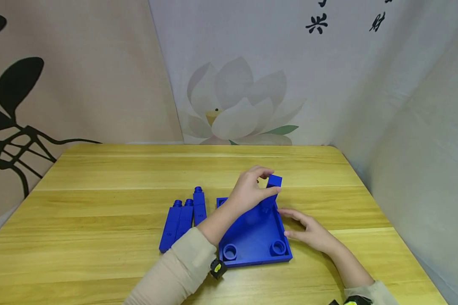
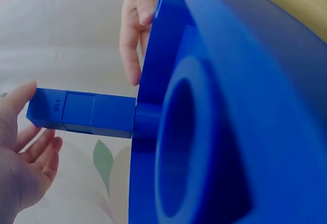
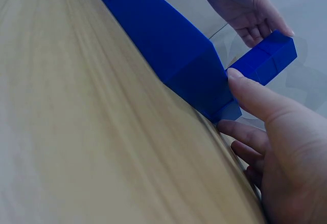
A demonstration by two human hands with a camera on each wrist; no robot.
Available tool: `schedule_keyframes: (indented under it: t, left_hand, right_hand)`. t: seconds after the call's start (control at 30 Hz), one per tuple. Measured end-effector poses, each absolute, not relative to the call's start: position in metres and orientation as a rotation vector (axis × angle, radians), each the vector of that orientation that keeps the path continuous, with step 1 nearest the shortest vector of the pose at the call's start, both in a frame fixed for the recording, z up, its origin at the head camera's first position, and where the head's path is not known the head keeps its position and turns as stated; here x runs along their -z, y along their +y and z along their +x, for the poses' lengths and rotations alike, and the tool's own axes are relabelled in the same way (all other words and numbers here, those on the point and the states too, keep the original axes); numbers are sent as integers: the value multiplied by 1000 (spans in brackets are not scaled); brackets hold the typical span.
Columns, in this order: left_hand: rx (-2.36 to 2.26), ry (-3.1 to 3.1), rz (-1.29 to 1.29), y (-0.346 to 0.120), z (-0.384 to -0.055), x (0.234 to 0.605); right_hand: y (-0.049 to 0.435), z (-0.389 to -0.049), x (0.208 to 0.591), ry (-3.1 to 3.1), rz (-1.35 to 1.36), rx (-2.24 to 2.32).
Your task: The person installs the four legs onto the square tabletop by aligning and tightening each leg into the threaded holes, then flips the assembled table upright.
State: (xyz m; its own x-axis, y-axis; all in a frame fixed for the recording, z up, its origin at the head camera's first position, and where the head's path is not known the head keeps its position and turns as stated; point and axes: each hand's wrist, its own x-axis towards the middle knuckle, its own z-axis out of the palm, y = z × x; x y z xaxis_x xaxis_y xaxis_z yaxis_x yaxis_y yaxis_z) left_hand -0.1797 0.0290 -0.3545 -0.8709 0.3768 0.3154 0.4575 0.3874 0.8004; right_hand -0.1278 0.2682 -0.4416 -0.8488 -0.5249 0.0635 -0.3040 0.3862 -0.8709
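Note:
A shallow blue plastic tray [image 1: 248, 241], with round sockets in its corners, lies on the table. My left hand [image 1: 252, 188] reaches across it and pinches the top of a blue square post [image 1: 274, 181] between thumb and fingers. That post stands upright at the tray's far right corner, and its narrow lower end meets the socket there in the left wrist view. My right hand [image 1: 309, 231] is at the tray's right side, thumb and fingertips against the outer wall near the far corner. The left forearm hides part of the tray's left side.
To the tray's left lie several more blue posts [image 1: 171, 226] with round knobs at their far ends, one [image 1: 199, 205] set slightly apart. The wooden table [image 1: 99, 203] ends at a printed cloth backdrop [image 1: 233, 97], with another cloth on the right.

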Motion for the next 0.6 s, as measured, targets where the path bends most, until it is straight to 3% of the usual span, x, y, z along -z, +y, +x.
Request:
schedule_keyframes:
  t: [0.6]
  left_hand:
    - [1438,-2491,-628,39,-175,360]
  right_hand:
    - [269,-127,441,2416,-725,1452]
